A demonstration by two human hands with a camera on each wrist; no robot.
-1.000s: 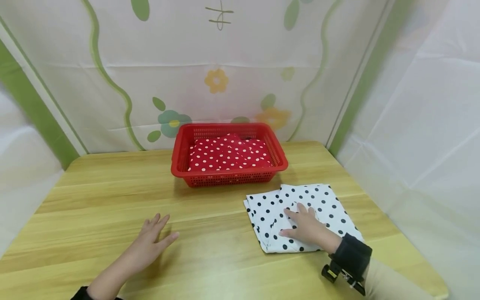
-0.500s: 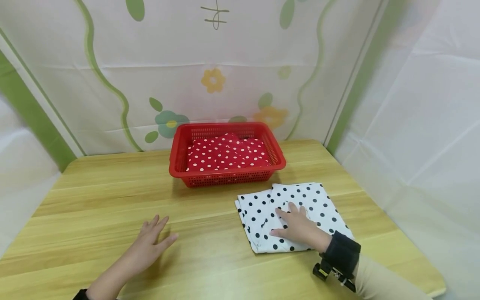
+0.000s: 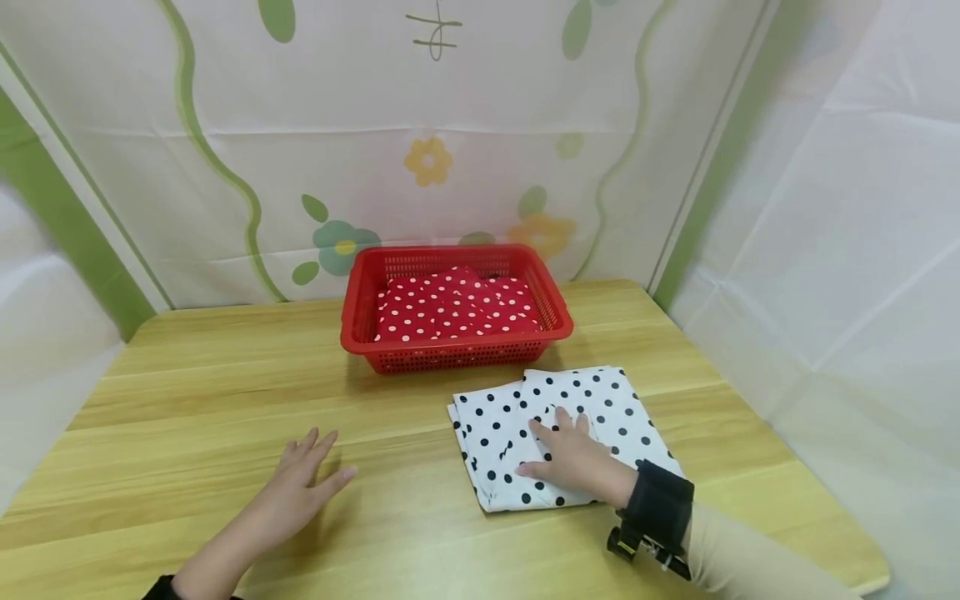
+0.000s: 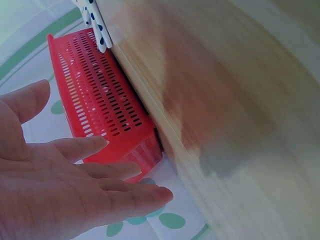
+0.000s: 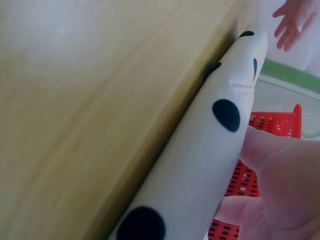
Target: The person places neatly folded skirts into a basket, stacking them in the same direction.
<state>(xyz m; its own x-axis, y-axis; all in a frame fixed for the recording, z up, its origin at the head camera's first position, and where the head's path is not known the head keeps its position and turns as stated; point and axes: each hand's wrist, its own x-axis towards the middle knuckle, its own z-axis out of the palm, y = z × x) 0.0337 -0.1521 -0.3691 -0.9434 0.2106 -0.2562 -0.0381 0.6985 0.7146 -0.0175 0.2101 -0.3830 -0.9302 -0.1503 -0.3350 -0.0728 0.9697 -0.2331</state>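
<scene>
A folded white cloth with black polka dots (image 3: 495,442) lies on the right half of the wooden table (image 3: 225,392). On top of it rests my right hand (image 3: 573,457), palm down with the fingers spread. The right wrist view shows the cloth's folded edge (image 5: 195,140) close up beside the thumb side of that hand. My left hand (image 3: 296,496) is over the table to the left, fingers apart and holding nothing; in the left wrist view its fingers (image 4: 132,200) are extended. Behind both hands stands a red plastic basket (image 3: 457,358) with a folded red polka-dot cloth (image 3: 450,308) in it.
A white fabric sheet with printed flowers (image 3: 427,162) hangs along the table's back edge. Plain white fabric (image 3: 847,275) hangs at the right side. A black wrist strap with a small camera (image 3: 660,508) sits on the right wrist.
My right hand has slid left across the table, and the white dotted cloth has moved left with it. The left hand stays where it was, as does the basket.
</scene>
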